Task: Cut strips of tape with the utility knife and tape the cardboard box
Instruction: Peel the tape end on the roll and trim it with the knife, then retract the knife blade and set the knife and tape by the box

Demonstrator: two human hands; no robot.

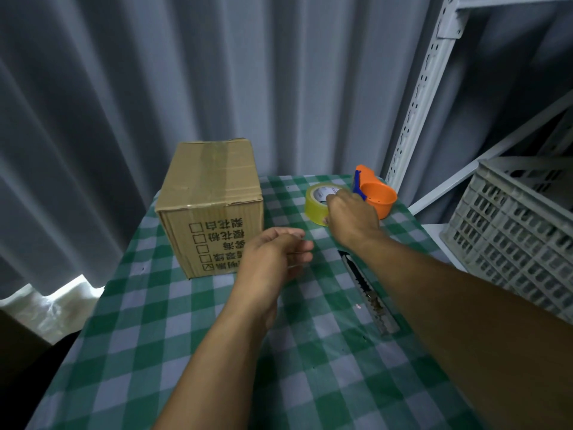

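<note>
A closed cardboard box [210, 206] with printed characters and old tape along its top stands at the table's far left. A yellowish tape roll [316, 200] lies flat at the far middle, and my right hand [352, 217] rests over its right side with fingers on it. My left hand [273, 259] hovers just right of the box, fingers loosely curled and holding nothing. The utility knife [369, 297] lies on the cloth, partly hidden under my right forearm.
An orange and blue tape dispenser [376, 193] sits just behind the roll. The table carries a green checked cloth [217, 352]. A grey plastic crate [521, 231] and a white metal shelf frame [424, 85] stand to the right. Grey curtains hang behind.
</note>
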